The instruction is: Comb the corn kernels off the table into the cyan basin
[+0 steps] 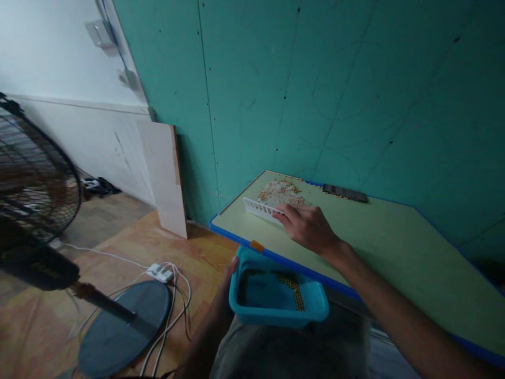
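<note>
My right hand grips a white plastic strip with a row of holes, stood on edge on the pale green table. Just behind the strip lies a spread of small yellow beans mixed with white grains. Below the table's front edge, my left hand is closed on the left side of a turquoise plastic tub, its fingers partly hidden. Inside the tub, small yellow beans are gathered toward the right.
A dark phone lies at the table's back edge, with beans beside it. Blue edging and orange tape mark the front edge. On the left stand a fan, a power strip with cables, and a leaning board.
</note>
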A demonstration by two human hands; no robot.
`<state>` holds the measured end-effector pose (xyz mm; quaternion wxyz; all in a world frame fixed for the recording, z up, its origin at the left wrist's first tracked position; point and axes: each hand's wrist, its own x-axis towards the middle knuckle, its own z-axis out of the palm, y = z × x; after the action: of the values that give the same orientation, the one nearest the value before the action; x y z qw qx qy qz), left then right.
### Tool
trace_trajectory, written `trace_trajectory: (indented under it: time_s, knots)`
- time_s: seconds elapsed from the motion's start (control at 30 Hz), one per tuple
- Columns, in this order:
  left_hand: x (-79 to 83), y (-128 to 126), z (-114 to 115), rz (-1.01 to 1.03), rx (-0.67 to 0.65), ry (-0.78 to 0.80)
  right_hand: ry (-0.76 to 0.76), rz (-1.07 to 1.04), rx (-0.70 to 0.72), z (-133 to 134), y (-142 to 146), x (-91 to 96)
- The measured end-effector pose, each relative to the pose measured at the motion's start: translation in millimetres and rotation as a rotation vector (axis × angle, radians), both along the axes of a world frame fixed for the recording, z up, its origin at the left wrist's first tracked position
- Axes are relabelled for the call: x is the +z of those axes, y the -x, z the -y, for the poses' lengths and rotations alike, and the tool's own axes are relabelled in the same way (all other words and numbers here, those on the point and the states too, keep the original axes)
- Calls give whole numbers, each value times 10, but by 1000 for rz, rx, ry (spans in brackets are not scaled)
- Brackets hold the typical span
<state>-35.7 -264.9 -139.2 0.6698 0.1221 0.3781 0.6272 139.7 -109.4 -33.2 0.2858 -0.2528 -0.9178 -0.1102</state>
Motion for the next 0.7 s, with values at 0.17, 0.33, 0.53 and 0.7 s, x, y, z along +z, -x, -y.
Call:
trace_trajectory:
  time_s: [0.17, 0.33, 0.53, 0.7]
  knots:
    - [-8, 31, 6, 41, 18, 23, -12, -20, -72, -211, 24, 9]
    - [-81, 59, -14, 7, 76, -21, -27, -49, -164, -437, -25, 35]
    - [-40, 46, 11, 44, 21, -53, 27, -190, -190, -642, -82, 70]
    - [-58, 47, -7, 47, 2, -46, 70, -375, -186, -781, -151, 167]
